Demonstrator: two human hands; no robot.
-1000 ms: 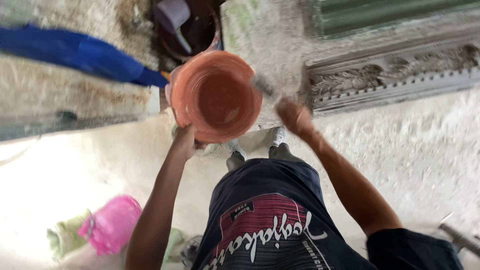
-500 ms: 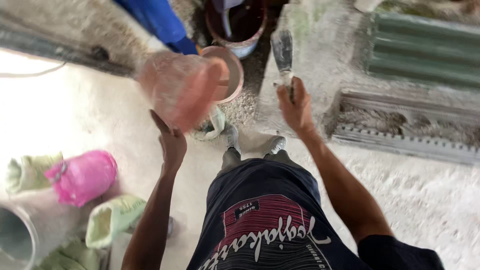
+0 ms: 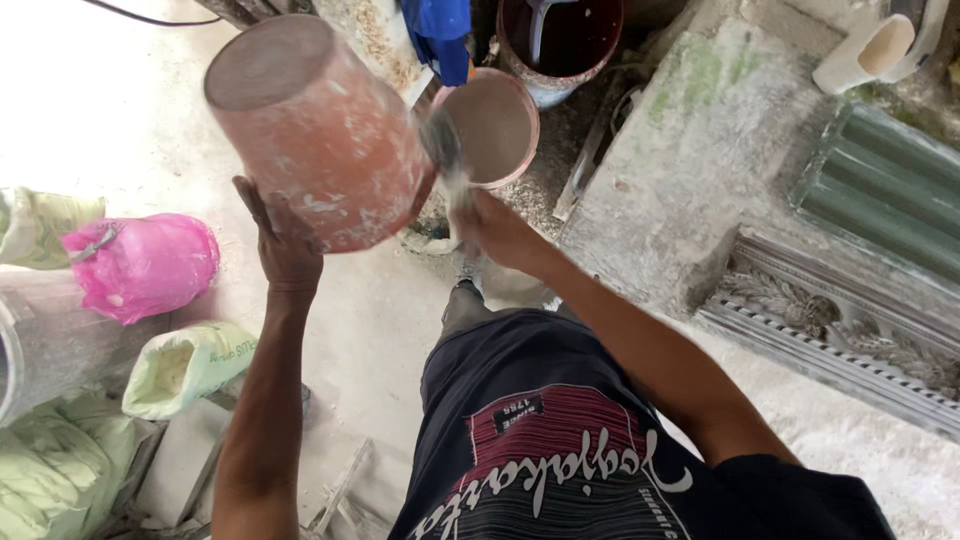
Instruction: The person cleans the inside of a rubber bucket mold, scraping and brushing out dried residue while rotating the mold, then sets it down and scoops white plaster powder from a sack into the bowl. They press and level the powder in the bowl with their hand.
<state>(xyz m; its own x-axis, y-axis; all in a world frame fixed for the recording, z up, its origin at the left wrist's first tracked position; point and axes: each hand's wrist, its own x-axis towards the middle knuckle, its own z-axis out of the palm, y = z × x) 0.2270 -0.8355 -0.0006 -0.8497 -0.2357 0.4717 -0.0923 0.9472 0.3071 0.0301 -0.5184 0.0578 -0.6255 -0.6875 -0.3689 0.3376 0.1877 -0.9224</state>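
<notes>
The left hand [image 3: 285,245] is gripping the tipped orange bucket [image 3: 315,130] from below, holding it above the floor with its mouth turned toward the smaller tub [image 3: 490,125]. The right hand [image 3: 495,230] is closing around a blurred scraper [image 3: 448,160] at the bucket's mouth. Judging by this, keeping the bucket steady and scraping along its wall should work best.
</notes>
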